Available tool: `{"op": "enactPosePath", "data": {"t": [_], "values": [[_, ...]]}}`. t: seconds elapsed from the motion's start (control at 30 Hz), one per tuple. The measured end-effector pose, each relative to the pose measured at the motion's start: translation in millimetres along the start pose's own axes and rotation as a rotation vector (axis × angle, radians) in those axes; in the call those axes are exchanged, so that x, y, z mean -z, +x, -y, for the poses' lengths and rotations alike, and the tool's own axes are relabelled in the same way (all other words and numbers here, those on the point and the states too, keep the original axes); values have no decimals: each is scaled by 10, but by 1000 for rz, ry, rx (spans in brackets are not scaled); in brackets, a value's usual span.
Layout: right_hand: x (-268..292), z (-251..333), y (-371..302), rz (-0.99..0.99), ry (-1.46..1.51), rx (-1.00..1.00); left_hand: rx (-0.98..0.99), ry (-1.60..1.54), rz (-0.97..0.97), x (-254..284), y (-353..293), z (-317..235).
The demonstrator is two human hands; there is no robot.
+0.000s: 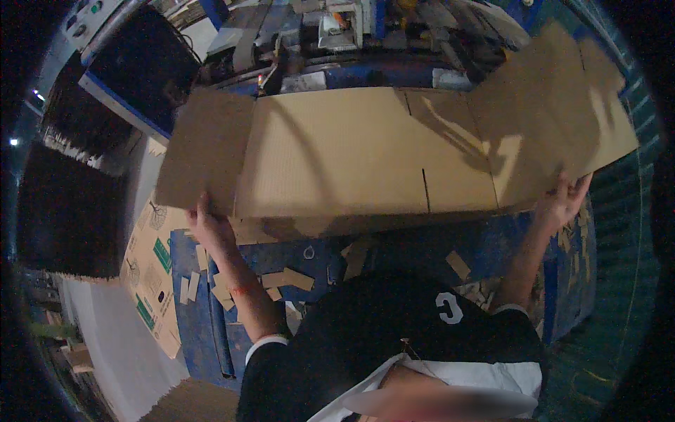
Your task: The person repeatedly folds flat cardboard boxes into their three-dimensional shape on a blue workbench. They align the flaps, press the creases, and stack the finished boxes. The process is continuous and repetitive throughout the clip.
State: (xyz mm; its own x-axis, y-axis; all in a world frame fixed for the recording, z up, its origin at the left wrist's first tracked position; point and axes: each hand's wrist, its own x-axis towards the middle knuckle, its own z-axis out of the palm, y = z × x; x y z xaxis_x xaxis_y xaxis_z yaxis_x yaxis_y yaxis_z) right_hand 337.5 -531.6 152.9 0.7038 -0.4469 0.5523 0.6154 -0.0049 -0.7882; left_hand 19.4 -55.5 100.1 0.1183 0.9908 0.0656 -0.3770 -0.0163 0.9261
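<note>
A wide brown cardboard sheet (337,155), creased and slotted like an unfolded box, spans the space before me. My left hand (209,224) grips its lower left corner, the thumb lying on the upper face and the other fingers underneath, mostly hidden. At the lower right edge my right hand (564,200) pinches the sheet, also with the thumb on top. The right-hand panel tilts up higher than the rest. Shadows fall across the middle and right panels.
Beyond the sheet stands a machine (337,74) with blue and metal parts. Underneath is a blue surface (323,257) strewn with small cardboard offcuts (299,279). A printed cardboard sheet (148,274) leans at the left, near dark stacks (70,211). Green corrugated sheeting (626,281) runs along the right.
</note>
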Motion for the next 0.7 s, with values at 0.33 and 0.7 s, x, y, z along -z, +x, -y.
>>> {"op": "enactPosePath", "data": {"t": [0.33,0.7], "values": [[-44,210,-1336,1405,-593,898,-885,1061,1034,-367,-1040,33],[-260,256,-1129,1612,-442,581,-411,413,458,-191,-978,166]]}}
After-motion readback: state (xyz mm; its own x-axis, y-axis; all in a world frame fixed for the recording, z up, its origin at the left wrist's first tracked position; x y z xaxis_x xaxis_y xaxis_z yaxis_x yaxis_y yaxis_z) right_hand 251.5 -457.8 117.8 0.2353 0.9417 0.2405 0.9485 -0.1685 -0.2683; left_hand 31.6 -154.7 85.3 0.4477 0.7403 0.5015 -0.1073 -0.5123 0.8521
